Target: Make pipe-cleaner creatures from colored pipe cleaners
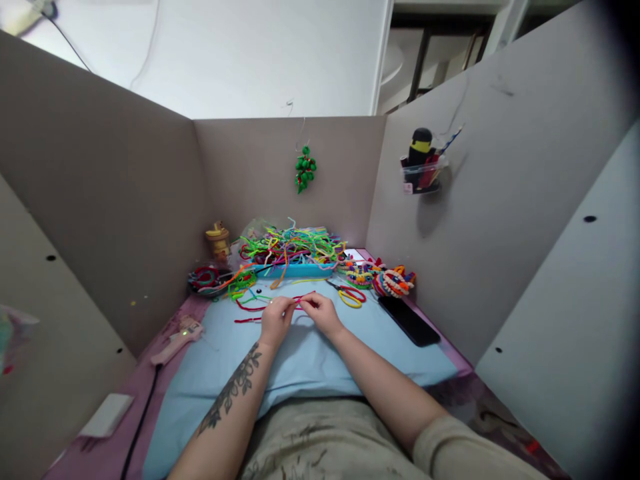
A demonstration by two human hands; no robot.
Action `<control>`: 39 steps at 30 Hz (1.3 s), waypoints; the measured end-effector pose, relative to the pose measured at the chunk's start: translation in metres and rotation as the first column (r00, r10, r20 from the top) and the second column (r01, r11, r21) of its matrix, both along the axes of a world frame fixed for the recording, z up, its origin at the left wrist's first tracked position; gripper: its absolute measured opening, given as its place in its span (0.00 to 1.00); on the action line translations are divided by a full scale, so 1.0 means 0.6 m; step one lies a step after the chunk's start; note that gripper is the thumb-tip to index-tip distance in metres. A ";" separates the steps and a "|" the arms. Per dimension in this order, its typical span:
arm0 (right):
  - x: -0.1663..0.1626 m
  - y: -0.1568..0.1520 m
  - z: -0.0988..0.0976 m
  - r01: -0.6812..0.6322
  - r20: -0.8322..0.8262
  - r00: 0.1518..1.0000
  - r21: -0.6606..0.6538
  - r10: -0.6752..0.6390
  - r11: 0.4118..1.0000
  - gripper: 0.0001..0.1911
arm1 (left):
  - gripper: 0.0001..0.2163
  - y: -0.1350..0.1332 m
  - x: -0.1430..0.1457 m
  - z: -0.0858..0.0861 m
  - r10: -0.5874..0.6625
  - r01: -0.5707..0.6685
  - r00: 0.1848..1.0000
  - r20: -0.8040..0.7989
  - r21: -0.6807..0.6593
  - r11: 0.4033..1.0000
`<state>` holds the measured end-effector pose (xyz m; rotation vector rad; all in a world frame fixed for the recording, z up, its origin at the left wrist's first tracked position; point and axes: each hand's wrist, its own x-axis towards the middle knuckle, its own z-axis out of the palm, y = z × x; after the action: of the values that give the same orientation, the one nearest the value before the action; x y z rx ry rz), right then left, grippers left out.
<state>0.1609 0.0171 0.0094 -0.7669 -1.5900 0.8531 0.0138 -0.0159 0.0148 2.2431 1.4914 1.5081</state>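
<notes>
Above the blue cloth point(320, 363), my left hand point(277, 321) and my right hand point(323, 313) meet fingertip to fingertip. Both pinch a pink-red pipe cleaner point(299, 303), of which only a short bit shows between the fingers. To the left of my left hand lies a red pipe cleaner point(246, 321) with a straight end; its other end is hidden by the hand. Behind it, a curved dark red pipe cleaner point(244, 307) and a thin green one point(263, 298) rest on the cloth. Scissors point(351, 297) with red and yellow handles lie beyond my right hand.
A blue tray point(295, 271) heaped with coloured pipe cleaners stands at the back. Braided rings point(393, 283) and a black phone point(409, 321) lie right. At left are a glue gun point(175, 345) with a cord and a white box point(107, 415). Grey panels enclose the table.
</notes>
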 end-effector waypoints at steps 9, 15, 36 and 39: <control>0.001 0.011 -0.003 -0.174 -0.144 0.978 -0.182 0.149 0.968 0.08 | 0.10 -0.004 0.000 0.002 0.053 -0.043 0.984 -0.171 0.064 0.997; 0.000 0.017 -0.007 -0.278 -0.212 0.952 -0.290 0.222 0.916 0.06 | 0.11 -0.009 0.004 0.005 0.079 -0.046 0.963 -0.259 0.132 0.990; 0.011 0.027 -0.012 -0.154 0.106 0.982 -0.032 0.157 0.988 0.12 | 0.08 0.009 -0.005 -0.007 0.005 -0.002 0.997 -0.078 0.038 0.999; 0.013 0.031 -0.012 -0.292 0.023 0.954 -0.179 0.300 0.940 0.15 | 0.08 0.003 -0.004 -0.005 0.042 -0.025 0.985 -0.166 0.108 0.994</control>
<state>0.1687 0.0357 0.0025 -0.6834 -1.7181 1.2130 0.0115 -0.0143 0.0118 2.4741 1.5336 1.4720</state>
